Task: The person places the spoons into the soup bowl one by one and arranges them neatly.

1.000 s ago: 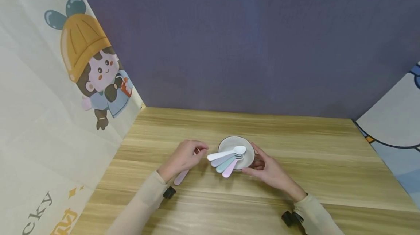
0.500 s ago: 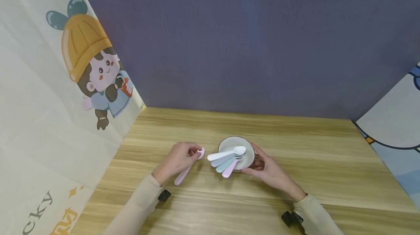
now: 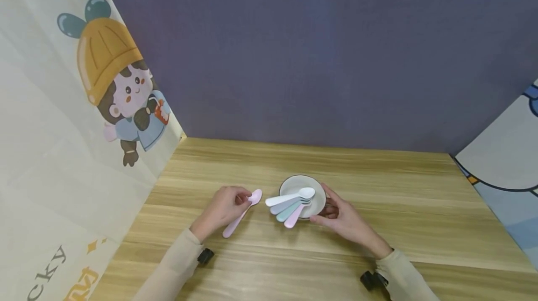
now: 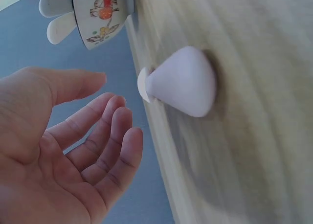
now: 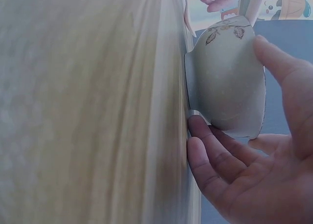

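A pink spoon (image 3: 237,222) lies on the wooden table at the left, its bowl end pointing away from me. My left hand (image 3: 222,208) hovers beside it; in the left wrist view that hand (image 4: 93,141) holds nothing, thumb and loosely bent fingers apart, left of the spoon handle (image 4: 188,84). A small white bowl (image 3: 291,185) with a dark rim stands right of it. Spoons with white (image 3: 280,199), pale blue, teal (image 3: 289,212) and pink (image 3: 293,218) handles lean in it. My right hand (image 3: 346,219) holds the bowl's right side, thumb at the rim, fingers near the base (image 5: 190,82).
The wooden table (image 3: 378,189) runs back to a dark blue-grey panel (image 3: 294,58). On the left stands a pale curtain (image 3: 42,128) with a cartoon figure; another printed sheet (image 3: 504,151) is at the right. Black wrist cameras (image 3: 206,256) sit under both sleeves.
My left hand has drawn back left and toward me, off the pink spoon's bowl end, which now shows. The spoon, bowl and right hand stay put.
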`<action>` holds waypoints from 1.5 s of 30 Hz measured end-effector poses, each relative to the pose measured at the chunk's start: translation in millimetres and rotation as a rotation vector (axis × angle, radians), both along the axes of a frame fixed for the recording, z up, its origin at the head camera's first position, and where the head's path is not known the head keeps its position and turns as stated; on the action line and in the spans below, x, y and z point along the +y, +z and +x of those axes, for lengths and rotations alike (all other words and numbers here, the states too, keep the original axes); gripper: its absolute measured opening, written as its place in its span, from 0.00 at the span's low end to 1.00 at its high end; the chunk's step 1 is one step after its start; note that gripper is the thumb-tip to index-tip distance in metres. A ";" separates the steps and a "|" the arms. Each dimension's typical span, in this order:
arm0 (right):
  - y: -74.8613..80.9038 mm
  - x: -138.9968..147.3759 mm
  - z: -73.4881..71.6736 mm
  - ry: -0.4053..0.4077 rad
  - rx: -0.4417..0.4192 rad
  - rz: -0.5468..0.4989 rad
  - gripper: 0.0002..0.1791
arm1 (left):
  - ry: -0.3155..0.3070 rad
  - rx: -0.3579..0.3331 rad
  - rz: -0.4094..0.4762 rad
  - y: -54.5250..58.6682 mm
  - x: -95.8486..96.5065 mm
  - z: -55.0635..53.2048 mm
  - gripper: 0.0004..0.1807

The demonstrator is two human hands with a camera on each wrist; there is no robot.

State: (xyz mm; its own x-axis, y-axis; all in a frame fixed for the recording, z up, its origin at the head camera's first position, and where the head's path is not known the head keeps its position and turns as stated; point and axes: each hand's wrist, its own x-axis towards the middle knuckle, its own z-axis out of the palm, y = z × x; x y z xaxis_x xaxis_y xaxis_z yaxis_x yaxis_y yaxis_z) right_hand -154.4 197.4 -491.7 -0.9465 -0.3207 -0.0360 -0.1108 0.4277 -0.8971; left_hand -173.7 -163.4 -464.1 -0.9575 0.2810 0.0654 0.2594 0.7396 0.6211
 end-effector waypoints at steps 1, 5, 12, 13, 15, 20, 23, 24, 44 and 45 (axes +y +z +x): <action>0.0 0.1 0.1 -0.001 -0.001 0.002 0.61 | 0.001 -0.005 -0.004 -0.8 -0.8 0.7 0.12; -0.2 0.0 0.4 -0.002 0.007 0.009 0.61 | -0.003 -0.019 -0.004 -5.3 -5.3 3.7 0.12; -0.1 -0.1 0.7 0.003 0.017 0.011 0.61 | 0.025 -0.020 -0.004 -10.5 -14.9 7.2 0.10; 0.1 0.0 0.8 0.001 0.016 0.011 0.61 | 0.026 -0.026 -0.010 -10.7 -15.6 7.8 0.12; 0.4 0.0 1.1 -0.003 0.016 0.011 0.61 | 0.021 -0.040 -0.024 -11.0 -16.8 9.3 0.14; 1.3 0.5 2.0 -0.006 0.008 0.011 0.61 | 0.010 -0.053 -0.060 -12.5 -18.0 13.6 0.16; 1.0 1.0 2.2 -0.009 0.008 0.013 0.61 | 0.007 -0.048 -0.070 -12.9 -18.6 14.8 0.15; 0.9 1.0 2.2 -0.009 0.009 0.014 0.60 | 0.007 -0.050 -0.072 -12.7 -18.7 15.1 0.15; 0.8 0.7 1.7 0.005 0.010 0.020 0.61 | -0.017 -0.074 -0.051 -14.6 -17.7 16.8 0.17; 0.7 0.9 1.8 0.007 0.009 0.016 0.61 | -0.017 -0.077 -0.049 -14.7 -17.5 16.7 0.17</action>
State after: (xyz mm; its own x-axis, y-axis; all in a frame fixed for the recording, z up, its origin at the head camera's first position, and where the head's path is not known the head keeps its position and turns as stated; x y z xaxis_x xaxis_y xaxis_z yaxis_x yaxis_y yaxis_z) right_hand -152.6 198.3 -491.0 -0.9445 -0.3268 -0.0332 -0.1215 0.4415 -0.8890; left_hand -156.9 -180.9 -478.8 -0.9542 0.2985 -0.0225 0.2251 0.7651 0.6032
